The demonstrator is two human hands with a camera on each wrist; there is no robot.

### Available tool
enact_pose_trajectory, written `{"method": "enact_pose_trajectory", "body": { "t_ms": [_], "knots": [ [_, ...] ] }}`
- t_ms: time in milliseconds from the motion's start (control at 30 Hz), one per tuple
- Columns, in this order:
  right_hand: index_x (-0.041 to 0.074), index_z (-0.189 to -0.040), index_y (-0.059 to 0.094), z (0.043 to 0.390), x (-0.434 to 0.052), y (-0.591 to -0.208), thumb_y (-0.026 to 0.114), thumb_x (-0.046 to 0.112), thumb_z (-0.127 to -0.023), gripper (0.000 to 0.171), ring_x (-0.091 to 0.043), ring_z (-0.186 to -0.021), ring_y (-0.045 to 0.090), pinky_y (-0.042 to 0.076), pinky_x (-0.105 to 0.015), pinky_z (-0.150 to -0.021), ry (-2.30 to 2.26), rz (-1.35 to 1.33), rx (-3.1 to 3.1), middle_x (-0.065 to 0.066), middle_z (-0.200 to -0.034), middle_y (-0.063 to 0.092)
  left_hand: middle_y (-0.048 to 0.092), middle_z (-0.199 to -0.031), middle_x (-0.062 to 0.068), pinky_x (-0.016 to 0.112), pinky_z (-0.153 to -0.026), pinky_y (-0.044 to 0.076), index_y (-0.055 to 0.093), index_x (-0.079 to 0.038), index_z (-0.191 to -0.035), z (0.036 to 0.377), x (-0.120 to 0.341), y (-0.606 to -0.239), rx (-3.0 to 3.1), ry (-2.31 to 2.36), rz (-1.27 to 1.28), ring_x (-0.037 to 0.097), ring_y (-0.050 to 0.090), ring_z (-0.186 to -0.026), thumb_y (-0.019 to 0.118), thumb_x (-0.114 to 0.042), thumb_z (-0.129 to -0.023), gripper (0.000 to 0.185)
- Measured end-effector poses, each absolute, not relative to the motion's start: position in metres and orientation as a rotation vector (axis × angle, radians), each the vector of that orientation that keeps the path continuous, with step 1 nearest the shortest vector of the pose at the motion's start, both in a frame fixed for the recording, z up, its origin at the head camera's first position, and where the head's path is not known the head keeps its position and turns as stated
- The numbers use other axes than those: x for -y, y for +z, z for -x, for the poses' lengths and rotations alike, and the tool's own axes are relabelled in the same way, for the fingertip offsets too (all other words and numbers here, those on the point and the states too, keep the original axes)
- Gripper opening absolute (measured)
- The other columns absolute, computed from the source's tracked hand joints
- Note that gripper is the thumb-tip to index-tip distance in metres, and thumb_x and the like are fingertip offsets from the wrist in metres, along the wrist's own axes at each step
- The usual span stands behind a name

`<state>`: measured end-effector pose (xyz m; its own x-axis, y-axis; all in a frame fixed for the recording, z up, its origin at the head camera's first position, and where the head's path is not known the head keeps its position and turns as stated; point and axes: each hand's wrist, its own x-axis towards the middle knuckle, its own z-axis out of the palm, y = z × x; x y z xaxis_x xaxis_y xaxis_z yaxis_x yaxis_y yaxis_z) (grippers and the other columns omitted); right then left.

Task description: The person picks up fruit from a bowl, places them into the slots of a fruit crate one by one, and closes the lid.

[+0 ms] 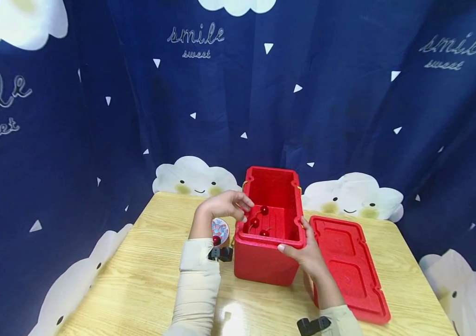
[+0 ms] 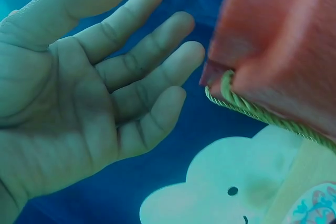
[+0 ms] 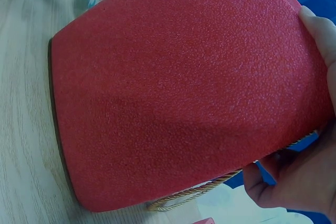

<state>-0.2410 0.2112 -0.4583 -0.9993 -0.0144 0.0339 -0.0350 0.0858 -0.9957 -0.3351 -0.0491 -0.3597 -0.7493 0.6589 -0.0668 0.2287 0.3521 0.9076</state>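
Note:
A red open-topped box (image 1: 263, 261) with a yellow rope handle (image 2: 262, 111) stands on the table. Three dark red cherries (image 1: 254, 222) lie on its floor near the front end. My left hand (image 1: 227, 204) hovers at the left rim, fingers loosely bent; the left wrist view shows nothing in its palm. With my right hand (image 1: 308, 254) I grip the box's front right corner, thumb on the front side and fingers (image 3: 254, 184) along the right side. Left of the box, partly behind my left forearm, is a small patterned bowl (image 1: 222, 229) with a cherry (image 1: 217, 240) in it.
The red lid (image 1: 347, 261) lies flat on the wooden table (image 1: 137, 275), right of the box. A dark blue curtain (image 1: 229, 102) with clouds and white triangles hangs close behind the table and along its sides.

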Motion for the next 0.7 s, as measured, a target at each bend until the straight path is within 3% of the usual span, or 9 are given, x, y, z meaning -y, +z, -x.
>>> {"method": "enact_pose_trajectory", "body": {
  "t_ms": [233, 433, 700],
  "knots": [
    [0.019, -0.148, 0.01, 0.234, -0.21, -0.444, 0.077, 0.007, -0.071, 0.103, -0.035, -0.125, 0.034, 0.046, -0.035, -0.085, 2.151, -0.025, 2.307, -0.016, -0.142, 0.03, 0.06, -0.107, 0.022, 0.034, -0.076, 0.05, 0.057, 0.006, -0.113, 0.322, 0.062, -0.38, -2.285, 1.541, -0.781, 0.031, 0.059, -0.09, 0.066, 0.007, -0.072, 0.042],
    [0.024, -0.148, 0.01, 0.235, -0.212, -0.45, 0.078, 0.01, -0.072, 0.103, -0.033, -0.124, 0.036, 0.046, -0.034, -0.085, 2.123, -0.017, 2.321, -0.015, -0.141, 0.031, 0.059, -0.108, 0.023, 0.034, -0.081, 0.047, 0.056, 0.006, -0.117, 0.312, 0.068, -0.401, -2.366, 1.711, -0.707, 0.036, 0.056, -0.095, 0.068, 0.002, -0.074, 0.044],
    [0.026, -0.148, 0.012, 0.24, -0.213, -0.461, 0.078, 0.01, -0.073, 0.101, -0.033, -0.123, 0.038, 0.044, -0.029, -0.087, 2.085, -0.056, 2.3, -0.013, -0.141, 0.033, 0.057, -0.111, 0.025, 0.039, -0.085, 0.045, 0.054, 0.009, -0.116, 0.279, 0.075, -0.389, -2.38, 1.841, -0.6, 0.041, 0.053, -0.099, 0.065, 0.006, -0.076, 0.042]
  ]
}}
